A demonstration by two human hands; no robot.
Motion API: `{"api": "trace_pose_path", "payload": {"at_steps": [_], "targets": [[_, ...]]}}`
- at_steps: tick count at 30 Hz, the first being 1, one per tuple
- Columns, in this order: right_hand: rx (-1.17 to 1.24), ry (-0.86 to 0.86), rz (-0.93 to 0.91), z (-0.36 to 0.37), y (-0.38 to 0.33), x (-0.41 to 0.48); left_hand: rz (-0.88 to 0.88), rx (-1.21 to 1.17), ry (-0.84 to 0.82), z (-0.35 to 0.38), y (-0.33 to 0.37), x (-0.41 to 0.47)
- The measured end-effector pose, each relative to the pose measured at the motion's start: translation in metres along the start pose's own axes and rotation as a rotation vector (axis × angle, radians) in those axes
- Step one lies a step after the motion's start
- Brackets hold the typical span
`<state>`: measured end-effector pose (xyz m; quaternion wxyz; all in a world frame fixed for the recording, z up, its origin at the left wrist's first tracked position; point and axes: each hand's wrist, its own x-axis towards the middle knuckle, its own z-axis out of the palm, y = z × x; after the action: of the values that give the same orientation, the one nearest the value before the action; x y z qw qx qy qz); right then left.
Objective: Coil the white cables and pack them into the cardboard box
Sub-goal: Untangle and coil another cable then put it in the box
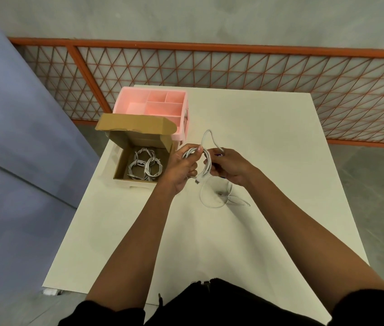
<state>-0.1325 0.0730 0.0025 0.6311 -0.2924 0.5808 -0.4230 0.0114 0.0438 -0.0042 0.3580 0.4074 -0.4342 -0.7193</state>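
While the left hand (181, 169) pinches the half-wound white cable (207, 164) above the tabletop (268, 149), the right hand (231, 169) has its fingers curled round a loose strand | tail trails on tabletop; finished coils (144, 164) lie in cardboard box (137, 137) | judged light, limp, springy: grip across the bundled loops, not the plug.

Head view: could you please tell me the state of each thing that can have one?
cardboard box: lid open.
coiled cables: lying inside the box.
white cable: partly coiled, tail trailing onto the table.
left hand: grips the coil.
right hand: holds the loose loop.
pink organizer: open-topped, behind the box.
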Motion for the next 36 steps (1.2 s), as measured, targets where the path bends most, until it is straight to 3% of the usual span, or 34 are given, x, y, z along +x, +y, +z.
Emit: {"api": "trace_pose_path", "payload": {"at_steps": [6,12,19,22,26,30,36], "targets": [[0.060,-0.266,0.145,0.003,0.001,-0.009,0.076,0.094,0.101,-0.006,-0.007,0.000],[-0.109,-0.238,0.009,0.009,-0.005,-0.014,0.074,0.084,0.147,-0.006,-0.010,0.003],[-0.196,0.041,0.105,0.013,-0.017,-0.010,0.165,0.180,0.272,-0.008,-0.012,0.006],[-0.205,-0.012,0.188,0.013,-0.026,-0.014,0.205,0.190,0.310,-0.010,-0.014,0.007],[-0.024,-0.183,0.261,0.009,-0.031,-0.016,0.264,0.220,0.307,-0.012,-0.013,0.006],[-0.089,-0.280,0.199,0.004,-0.035,-0.021,0.278,0.205,0.290,-0.012,-0.013,0.007],[-0.113,-0.295,0.045,-0.002,-0.045,-0.023,0.291,0.275,0.301,-0.012,-0.011,0.009]]}}
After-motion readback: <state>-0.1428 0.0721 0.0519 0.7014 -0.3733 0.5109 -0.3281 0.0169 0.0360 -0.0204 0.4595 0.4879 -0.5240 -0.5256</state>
